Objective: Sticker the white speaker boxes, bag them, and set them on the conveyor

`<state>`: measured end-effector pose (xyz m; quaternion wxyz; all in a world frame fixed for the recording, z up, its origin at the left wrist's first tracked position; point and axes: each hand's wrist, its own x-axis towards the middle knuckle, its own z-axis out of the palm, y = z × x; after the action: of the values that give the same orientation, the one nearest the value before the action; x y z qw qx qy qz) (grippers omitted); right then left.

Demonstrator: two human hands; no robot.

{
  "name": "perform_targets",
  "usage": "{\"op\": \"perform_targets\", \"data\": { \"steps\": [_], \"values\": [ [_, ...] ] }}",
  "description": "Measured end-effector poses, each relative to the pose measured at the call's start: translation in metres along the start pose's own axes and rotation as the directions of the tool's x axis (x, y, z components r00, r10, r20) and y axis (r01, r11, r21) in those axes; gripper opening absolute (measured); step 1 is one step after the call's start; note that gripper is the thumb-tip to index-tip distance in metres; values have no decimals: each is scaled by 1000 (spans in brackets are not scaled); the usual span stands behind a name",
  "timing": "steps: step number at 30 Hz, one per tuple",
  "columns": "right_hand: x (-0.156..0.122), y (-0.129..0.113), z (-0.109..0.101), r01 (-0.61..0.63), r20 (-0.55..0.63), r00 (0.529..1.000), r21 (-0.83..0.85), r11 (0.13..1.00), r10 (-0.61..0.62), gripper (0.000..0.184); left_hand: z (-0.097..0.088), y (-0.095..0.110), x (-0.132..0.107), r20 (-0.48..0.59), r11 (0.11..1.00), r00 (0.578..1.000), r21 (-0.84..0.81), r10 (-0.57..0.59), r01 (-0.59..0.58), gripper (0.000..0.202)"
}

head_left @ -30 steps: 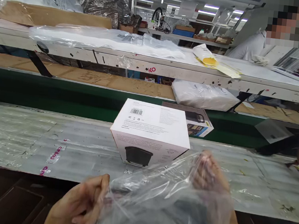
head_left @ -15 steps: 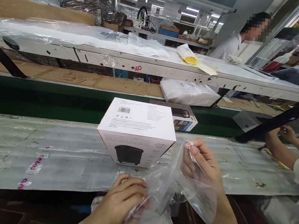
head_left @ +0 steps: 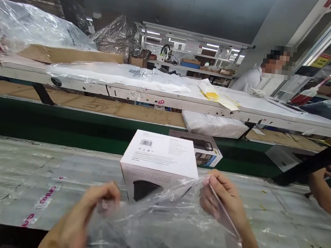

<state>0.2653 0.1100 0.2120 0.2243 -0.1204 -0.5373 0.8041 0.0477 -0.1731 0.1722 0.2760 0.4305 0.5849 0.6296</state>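
A clear plastic bag (head_left: 165, 227) is spread wide between my two hands, in front of a white carton. My right hand (head_left: 224, 200) pinches the bag's upper right edge between thumb and fingers. At the other side, my left hand (head_left: 92, 215), smeared by motion, has its fingers closed on the bag's left edge. The white carton (head_left: 162, 151), with a barcode on top and a dark appliance printed on its front, stands on the plastic-covered bench just beyond the bag. Part of its front shows through the film.
Behind the carton, a second printed box (head_left: 207, 148) sits on the green conveyor belt (head_left: 93, 127). A white packet (head_left: 216, 125) lies under the raised shelf (head_left: 145, 94). A dark slanted post (head_left: 313, 164) and a co-worker's hands (head_left: 326, 178) are at the right.
My left hand has moved left and the bag is stretched open between both hands. The view has tilted up, so the carton appears lower.
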Motion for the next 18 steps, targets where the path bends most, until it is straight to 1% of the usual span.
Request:
{"op": "perform_targets", "data": {
  "steps": [1,2,3,4,5,6,7,8,9,10,11,12,14,15,16,18],
  "values": [
    [3,-2,3,19,-59,998,3,1000,-19,32,0,0,-4,67,989,997,142,-47,37,68],
    [7,-3,4,41,-104,994,2,999,-41,33,0,1,-8,145,961,986,272,-82,40,59],
    [10,-3,3,65,-140,988,-11,998,-66,35,-3,3,-11,184,925,977,378,-110,33,43],
    [14,-2,0,79,-162,983,-36,996,-84,37,-6,6,-13,168,904,979,425,-119,37,23],
    [18,-1,-3,80,-172,981,-79,994,-92,39,-11,10,-12,94,915,990,398,-102,56,15],
    [21,1,-6,71,-158,983,-135,988,-92,42,-16,15,-7,-36,950,997,302,-72,79,24],
    [25,3,-9,66,-121,988,-203,977,-92,44,-21,21,2,-187,980,981,181,-48,82,31],
    [29,4,-11,77,-79,992,-275,958,-102,47,-25,26,15,-316,995,948,82,-33,62,36],
    [34,4,-12,106,-43,991,-339,935,-128,50,-29,30,32,-417,999,909,28,-14,28,38],
    [38,4,-12,150,-19,985,-389,909,-170,53,-30,33,52,-459,1000,888,26,25,-14,38],
    [43,3,-11,193,-11,976,-422,886,-218,55,-31,35,74,-472,998,879,56,63,-42,40],
    [48,3,-10,228,-22,964,-440,868,-264,57,-31,35,96,-497,995,863,83,84,-49,40],
    [59,1,-9,251,-76,945,-456,854,-319,60,-27,30,137,-426,990,901,140,83,-25,42],
    [65,2,-9,246,-101,941,-456,855,-324,62,-24,27,153,-380,991,924,133,45,6,44],
    [71,3,-9,230,-129,940,-448,864,-317,62,-21,24,166,-330,992,944,117,-1,42,48],
    [83,7,-9,177,-188,944,-404,897,-271,63,-17,18,180,-267,990,958,64,-101,122,55]
  ]
}}
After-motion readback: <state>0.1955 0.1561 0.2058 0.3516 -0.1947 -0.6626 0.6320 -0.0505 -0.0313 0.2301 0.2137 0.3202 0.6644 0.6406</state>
